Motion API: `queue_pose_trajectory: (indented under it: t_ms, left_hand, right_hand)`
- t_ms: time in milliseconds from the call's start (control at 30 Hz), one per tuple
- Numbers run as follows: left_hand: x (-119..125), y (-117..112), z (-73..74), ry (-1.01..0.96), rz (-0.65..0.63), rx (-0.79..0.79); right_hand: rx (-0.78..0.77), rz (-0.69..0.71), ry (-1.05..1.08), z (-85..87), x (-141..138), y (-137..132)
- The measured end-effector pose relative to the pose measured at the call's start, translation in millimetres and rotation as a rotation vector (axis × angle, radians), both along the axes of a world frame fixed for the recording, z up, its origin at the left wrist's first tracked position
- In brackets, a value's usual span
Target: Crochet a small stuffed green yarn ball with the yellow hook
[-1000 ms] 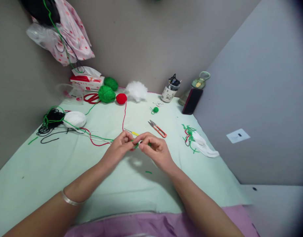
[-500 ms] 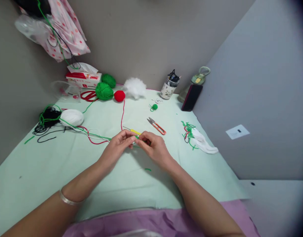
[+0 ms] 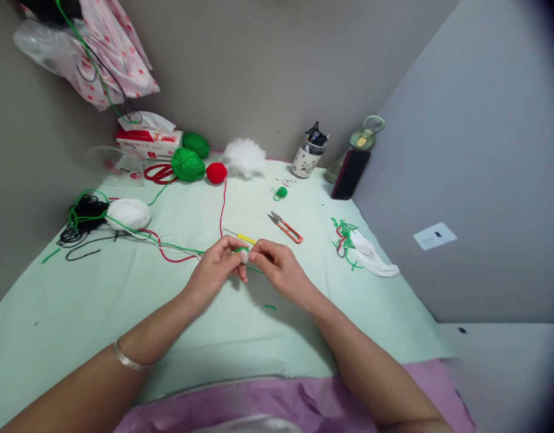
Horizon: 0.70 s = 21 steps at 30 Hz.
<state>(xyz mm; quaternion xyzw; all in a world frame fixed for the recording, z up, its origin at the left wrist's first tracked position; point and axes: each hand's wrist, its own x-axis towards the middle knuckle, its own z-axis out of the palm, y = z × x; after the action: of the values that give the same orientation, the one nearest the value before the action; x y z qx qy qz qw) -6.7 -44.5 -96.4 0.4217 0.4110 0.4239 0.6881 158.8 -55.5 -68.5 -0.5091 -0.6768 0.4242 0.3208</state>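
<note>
We see the left hand [image 3: 217,264] pinching a small green-and-white yarn piece [image 3: 244,255] between thumb and fingers over the pale green tablecloth [image 3: 213,337]; the right hand [image 3: 280,266] has its bent fingers at the piece's right side, though we cannot tell whether they grip it. Just beyond lies a yellow-handled crochet hook [image 3: 246,239]; farther off, we see orange-handled thread snips [image 3: 291,231].

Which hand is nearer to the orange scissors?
Right. The right hand is just below the orange scissors in view; the left hand is farther off, to their lower left.
</note>
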Motion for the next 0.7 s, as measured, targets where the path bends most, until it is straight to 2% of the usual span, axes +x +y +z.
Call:
queue_pose_trajectory:
  t_ms: [67,133,300,433,700]
  left_hand:
    - [1,2,-4.7,0.019,0.034,0.012]
    - [2,2,-6.3,0.016,0.038,0.009]
    - [1,-5,2.2,-0.052,0.001,-0.008]
    - [1,-8,6.8,-0.063,-0.006,0.002]
    - [1,1,-2.3,0.063,0.132,0.137]
  right_hand:
    - [-0.032,0.064,0.001,1.4,-3,-3]
    - [-0.056,0.061,0.007,-0.4,-5,-4]
    - [-0.013,-0.113,-0.005,-11.3,-3,1]
    - [0.003,-0.174,0.001,-11.5,-1,5]
    - [0.116,0.015,-0.095,-3.4,-14,-13]
